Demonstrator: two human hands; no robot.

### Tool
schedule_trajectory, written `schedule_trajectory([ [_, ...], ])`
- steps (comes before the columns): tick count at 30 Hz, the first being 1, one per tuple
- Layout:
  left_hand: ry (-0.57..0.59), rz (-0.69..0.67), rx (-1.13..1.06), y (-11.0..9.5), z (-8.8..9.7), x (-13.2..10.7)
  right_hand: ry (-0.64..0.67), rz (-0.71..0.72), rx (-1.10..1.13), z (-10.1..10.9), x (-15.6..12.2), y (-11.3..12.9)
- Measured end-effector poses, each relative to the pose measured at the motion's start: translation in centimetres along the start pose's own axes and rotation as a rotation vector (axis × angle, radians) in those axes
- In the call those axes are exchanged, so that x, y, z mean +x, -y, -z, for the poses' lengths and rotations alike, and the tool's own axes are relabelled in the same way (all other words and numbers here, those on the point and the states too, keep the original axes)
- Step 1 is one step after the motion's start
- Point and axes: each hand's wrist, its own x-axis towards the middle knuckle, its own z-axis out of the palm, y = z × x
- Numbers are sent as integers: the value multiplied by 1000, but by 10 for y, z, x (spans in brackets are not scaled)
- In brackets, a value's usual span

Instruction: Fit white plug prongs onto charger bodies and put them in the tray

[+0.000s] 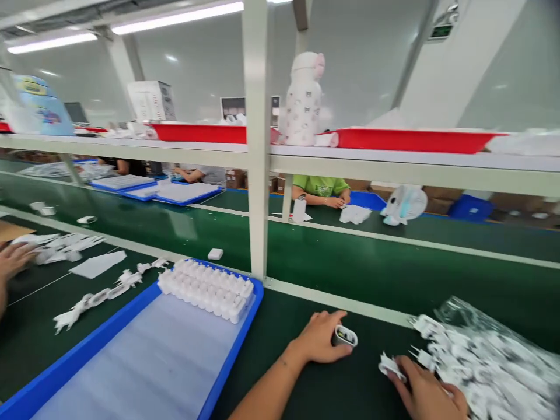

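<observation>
Left hand (321,338) resting low centre of frame on green counter (350,268), fingers curling around small white charger body (345,336), open end facing up-right.

Right hand (426,391) lying lower right, fingers pinching white plug piece (391,366) at edge of pile of bagged plug parts (485,361).

Plug piece sitting right and slightly below charger body, near, not touching.

Blue tray (236,350) lying to left, row of finished chargers (205,287) at its far end.

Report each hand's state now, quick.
Left hand: grip closed on a small white charger body, resting on the green table.
Right hand: fingers on a white plug piece; whether it is gripped cannot be told.
</observation>
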Motion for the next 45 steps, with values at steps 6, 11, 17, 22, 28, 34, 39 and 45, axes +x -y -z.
schedule_trajectory([
  [6,-246,-34,-30,2,1,3,-125,-63,340,23,-2,32],
  [11,-464,-55,-93,-15,2,11,-141,-58,441,37,-8,54],
  [17,66,33,-552,-60,7,12,-184,59,528,27,-19,67],
  [22,180,98,-944,-63,6,15,-112,33,1052,28,-19,72],
  [28,353,158,-1166,-64,1,13,-60,73,1219,30,-14,78],
  [34,2,61,-578,-40,25,15,-118,-86,1358,28,-15,69],
  [39,-34,-48,-279,12,33,11,-89,-184,1143,34,-3,56],
  [45,24,-154,-240,19,4,19,-26,42,739,26,27,73],
])
